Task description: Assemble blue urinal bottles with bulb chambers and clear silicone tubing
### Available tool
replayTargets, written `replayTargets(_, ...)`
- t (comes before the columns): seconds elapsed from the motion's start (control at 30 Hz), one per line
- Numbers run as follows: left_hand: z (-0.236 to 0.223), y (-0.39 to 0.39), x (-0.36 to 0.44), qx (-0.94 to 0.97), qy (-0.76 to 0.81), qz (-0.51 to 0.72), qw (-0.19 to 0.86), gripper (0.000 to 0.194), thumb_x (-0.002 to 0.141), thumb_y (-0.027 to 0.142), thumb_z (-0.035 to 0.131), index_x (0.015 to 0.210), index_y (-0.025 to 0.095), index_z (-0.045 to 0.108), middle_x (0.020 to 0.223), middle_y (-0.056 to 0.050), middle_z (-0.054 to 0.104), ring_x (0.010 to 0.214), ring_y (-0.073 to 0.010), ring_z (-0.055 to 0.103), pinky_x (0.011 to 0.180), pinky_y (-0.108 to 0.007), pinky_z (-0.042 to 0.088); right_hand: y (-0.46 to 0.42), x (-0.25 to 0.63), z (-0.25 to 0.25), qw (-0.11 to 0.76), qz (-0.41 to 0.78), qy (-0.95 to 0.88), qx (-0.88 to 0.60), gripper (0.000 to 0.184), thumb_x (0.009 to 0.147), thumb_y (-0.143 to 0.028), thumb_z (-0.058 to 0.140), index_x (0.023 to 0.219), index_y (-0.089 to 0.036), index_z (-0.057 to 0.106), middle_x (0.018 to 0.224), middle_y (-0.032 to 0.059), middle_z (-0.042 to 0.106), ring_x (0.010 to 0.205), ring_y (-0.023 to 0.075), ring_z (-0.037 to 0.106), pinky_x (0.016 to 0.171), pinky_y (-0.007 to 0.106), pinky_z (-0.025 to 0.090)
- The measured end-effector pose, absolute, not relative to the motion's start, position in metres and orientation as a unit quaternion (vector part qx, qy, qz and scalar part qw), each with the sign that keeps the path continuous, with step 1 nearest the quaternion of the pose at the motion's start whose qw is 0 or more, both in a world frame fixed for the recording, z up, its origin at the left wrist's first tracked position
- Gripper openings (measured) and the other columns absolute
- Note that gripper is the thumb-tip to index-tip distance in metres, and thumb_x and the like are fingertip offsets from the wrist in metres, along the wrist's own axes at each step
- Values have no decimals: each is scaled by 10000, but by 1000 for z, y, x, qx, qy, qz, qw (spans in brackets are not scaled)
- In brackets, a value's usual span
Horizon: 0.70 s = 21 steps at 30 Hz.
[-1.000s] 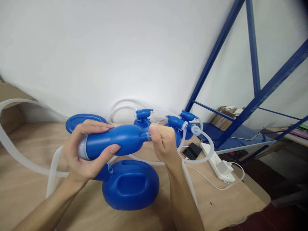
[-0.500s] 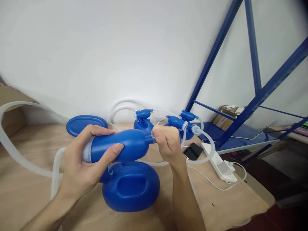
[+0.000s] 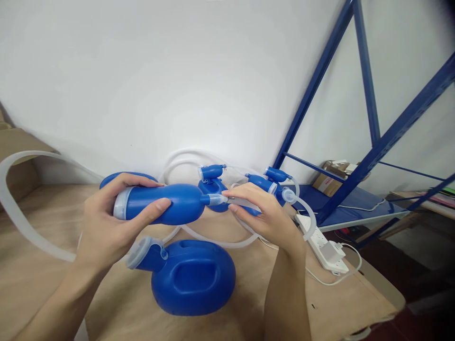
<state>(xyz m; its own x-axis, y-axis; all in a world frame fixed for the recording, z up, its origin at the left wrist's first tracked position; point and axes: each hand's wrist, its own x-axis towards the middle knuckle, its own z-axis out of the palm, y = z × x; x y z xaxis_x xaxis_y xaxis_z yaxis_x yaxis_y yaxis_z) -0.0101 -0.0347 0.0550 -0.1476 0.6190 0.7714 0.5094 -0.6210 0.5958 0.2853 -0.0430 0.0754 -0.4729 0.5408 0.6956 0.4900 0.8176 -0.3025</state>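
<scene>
One jug [image 3: 194, 284]: blue, oval, hollowed grip on its side; sits on the brown-topped bench [image 3: 337, 303], neck toward the left, pale cap [image 3: 138, 253] on the neck. Opaque walls, contents cannot be told.
Back jugs: one blue jug [image 3: 212, 190] near the bench's back edge, small blue bottle [image 3: 212, 171] lying across its top; two more small bottles to its right, partly behind the right hand. Contents hidden.
Blue oval piece [image 3: 126, 176]: near the back edge, left of those jugs, partly covered by the left hand.
Cartons: brown carton [image 3: 26, 144] at the bench's back left corner, inside hidden; open carton [image 3: 327, 182] on the blue shelf [image 3: 355, 208], pale pieces showing at its top.
Held bottle [image 3: 174, 203]: blue, roughly level, raised above the jug, lying between the hands.
Left hand [image 3: 110, 222]: wrapped around the bottle's capped end, thumb along the near side.
Right hand [image 3: 270, 218]: thumb and fingertips drawn narrow at the clear tip [image 3: 213, 199] of the bottle; pinch or light touch, cannot tell.
Hose [image 3: 39, 244]: pale, looped over the bench's left side.
Power strip [image 3: 322, 246]: along the right edge, white plug in it.
</scene>
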Motion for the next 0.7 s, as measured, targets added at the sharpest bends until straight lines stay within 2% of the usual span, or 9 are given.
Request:
replayTargets(0.1,54,-34,-10,655,437,614,41,289,742,492,868,895,268,767,911,29,785,789,-177,695,687,-269,535,-43,281,76,421,40,-850,-314,307,944,-379,766,1219,-256,710,1256,86,758,1188,259,708,1036,439,578)
replayTargets(0.17,55,-34,-10,658,434,614,38,285,745,488,867,893,266,766,909,30,785,789,-174,694,693,-266,535,-42,275,74,431,54,-839,-328,271,943,-373,768,1175,-244,710,1277,81,752,1205,252,705,1038,421,580)
replayTargets(0.27,55,-35,-11,661,430,613,38,284,747,486,865,893,263,765,899,29,784,784,-172,695,693,-265,535,-39,271,71,426,76,-832,-346,170,985,-277,701,1149,-234,716,1140,47,793,1028,203,756,852,326,630)
replayTargets(0.33,56,-34,-12,665,430,610,39,283,750,484,865,898,263,766,905,26,786,788,-173,697,693,-265,540,-37,274,69,423,77,-836,-340,193,978,-215,669,1163,-230,724,1087,35,802,927,182,763,753,291,631)
replayTargets(0.43,55,-32,-15,665,429,610,40,291,746,492,868,893,261,767,900,21,787,782,-178,700,673,-267,546,-37,283,67,423,60,-838,-339,252,955,-179,645,1184,-232,735,1119,49,802,969,201,766,796,321,640)
replayTargets(0.57,55,-32,-13,669,426,607,39,286,748,484,868,901,265,763,894,27,785,779,-176,703,666,-259,550,-37,292,69,400,76,-835,-371,238,947,-258,688,1179,-237,737,1134,66,792,1023,234,753,844,367,634)
replayTargets(0.63,54,-31,-11,675,418,606,48,279,762,465,863,922,264,754,909,27,781,801,-177,710,694,-259,563,-37,290,71,397,104,-833,-371,268,962,-337,700,1209,-236,723,1170,74,779,1042,232,742,836,354,619)
replayTargets(0.7,53,-30,-8,677,410,608,64,296,763,447,868,955,260,741,922,23,778,825,-186,720,719,-266,580,-36,282,73,382,141,-841,-356,254,1024,-384,618,1201,-229,714,1082,56,787,971,202,739,808,322,586)
